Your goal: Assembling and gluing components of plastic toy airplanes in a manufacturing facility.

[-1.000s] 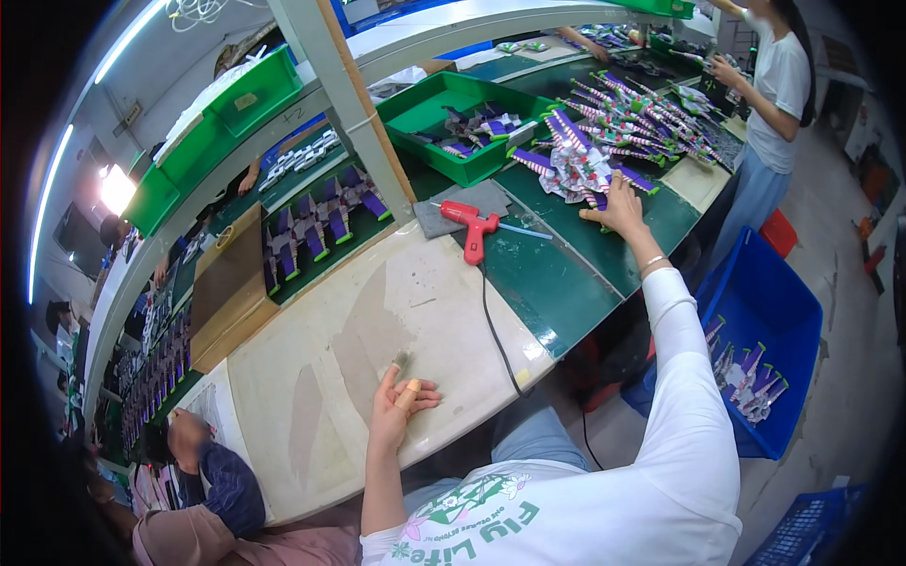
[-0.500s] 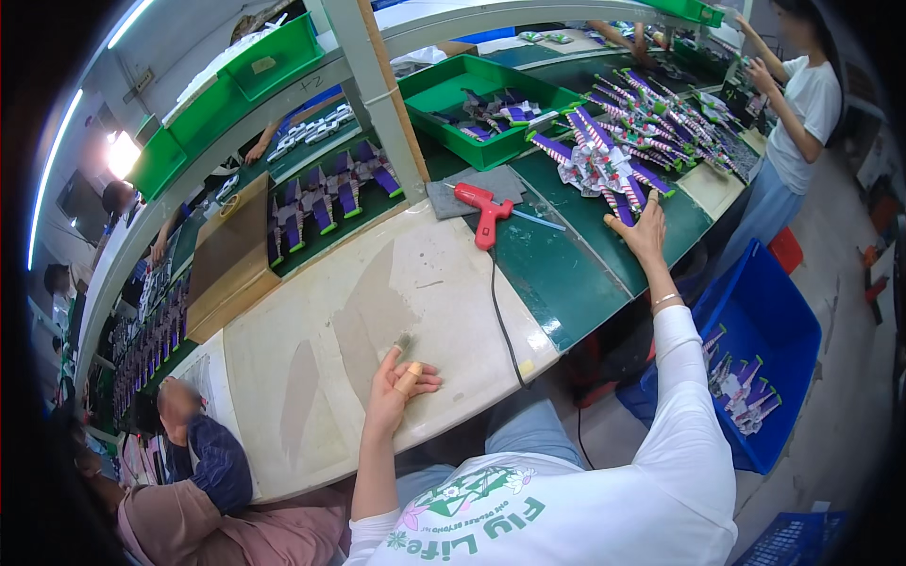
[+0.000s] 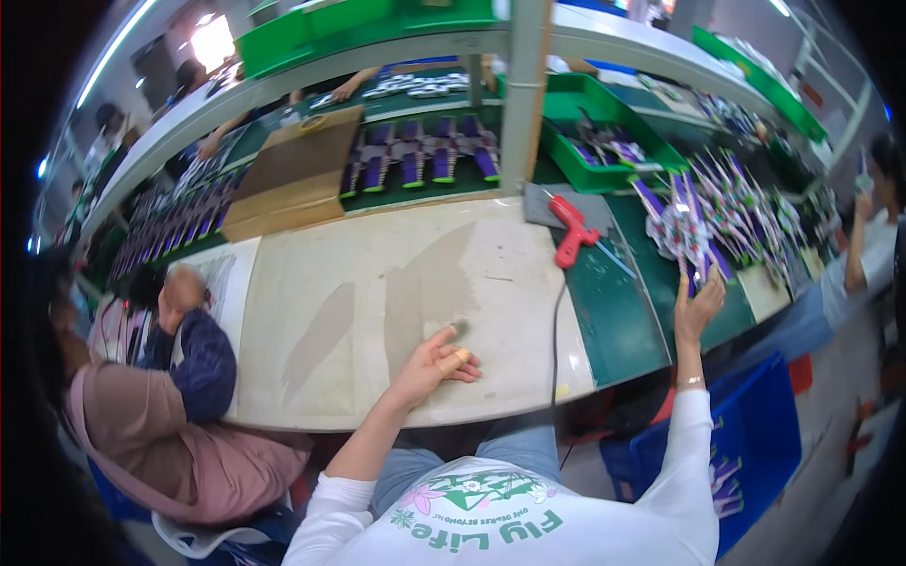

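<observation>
Presently, right hand (image 3: pixel 701 300) is at the near end of a purple-and-white toy (image 3: pixel 678 226), thumb and fingers to either side of its near arm; the area is blurred, so cannot tell whether they are closed tight on it. The toy lies on the right part of the green table (image 3: pixel 613 316), just left of a heap of similar toys (image 3: pixel 746 203). Left hand (image 3: pixel 439 366) is over the near part of the cream board (image 3: pixel 359 245), holding nothing, fingers loosely bent and apart; one fingertip carries a dark cover, another finger a tan one.

Between the board and the toy: red glue gun (image 3: pixel 574 231), partly on a grey pad (image 3: pixel 540 208), with a pale blue stick (image 3: pixel 615 259) out of its back and a black cord (image 3: pixel 555 330) running to the near edge. Far right of centre, a green tray (image 3: pixel 609 177) with purple-and-white pieces in it. Far left, a brown box (image 3: pixel 293 179) beside a row of purple pieces (image 3: pixel 415 165). Near right, below table level, a blue bin (image 3: pixel 769 434) with more toys inside. Near left, a co-worker (image 3: pixel 142 424) sits at the board's left end
</observation>
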A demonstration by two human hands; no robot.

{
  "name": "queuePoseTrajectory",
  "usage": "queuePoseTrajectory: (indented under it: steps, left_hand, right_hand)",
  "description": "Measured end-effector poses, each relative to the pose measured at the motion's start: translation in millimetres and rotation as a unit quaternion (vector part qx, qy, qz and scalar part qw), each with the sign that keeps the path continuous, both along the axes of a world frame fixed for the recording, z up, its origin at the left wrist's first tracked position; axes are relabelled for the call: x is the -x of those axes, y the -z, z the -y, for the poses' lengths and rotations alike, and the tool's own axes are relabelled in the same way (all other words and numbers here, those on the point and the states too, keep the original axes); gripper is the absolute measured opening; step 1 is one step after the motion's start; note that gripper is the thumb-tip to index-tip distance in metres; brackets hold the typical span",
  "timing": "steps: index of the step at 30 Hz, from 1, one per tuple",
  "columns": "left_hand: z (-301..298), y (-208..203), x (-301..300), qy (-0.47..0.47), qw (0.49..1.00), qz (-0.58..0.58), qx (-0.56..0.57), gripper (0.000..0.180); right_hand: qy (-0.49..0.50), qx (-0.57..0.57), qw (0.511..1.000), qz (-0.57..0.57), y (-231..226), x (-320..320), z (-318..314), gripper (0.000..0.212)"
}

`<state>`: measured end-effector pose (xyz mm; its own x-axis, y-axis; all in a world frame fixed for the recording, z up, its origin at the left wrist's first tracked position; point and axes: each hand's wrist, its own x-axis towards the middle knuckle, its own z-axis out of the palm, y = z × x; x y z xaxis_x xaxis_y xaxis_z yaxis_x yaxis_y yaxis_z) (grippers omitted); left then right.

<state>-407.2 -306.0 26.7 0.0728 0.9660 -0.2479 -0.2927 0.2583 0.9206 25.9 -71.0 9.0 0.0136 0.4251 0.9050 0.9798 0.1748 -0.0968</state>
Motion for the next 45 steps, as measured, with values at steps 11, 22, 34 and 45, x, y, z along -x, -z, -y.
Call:
queuePoseTrajectory:
  steps: [11,22,34,45]
  left_hand:
    - [-77.6,-11.9,100.6,-0.131,0.968,-0.203,-0.07,0.049]
    - [-271.5,1.7,230.0,-0.354,0.671,-0.65,0.04,0.07]
    - [-315.6,33.7,296.1,-0.441,0.69,-0.551,0.158,0.056]
    - [-323.7,90.1,401.3,-0.461,0.741,-0.487,0.046,0.117]
  right_hand:
    - [-0.502,0.294,0.808,-0.095,-81.3,251.3,-1.6,0.036]
    - [-0.097,0.447,0.867,-0.199,-59.5,486.0,-156.1,0.087]
    - [-0.134,0.515,0.634,-0.561,-17.8,485.6,-228.8,0.075]
    - [-0.414,0.522,0.044,-0.744,-12.7,511.8,-176.5,0.039]
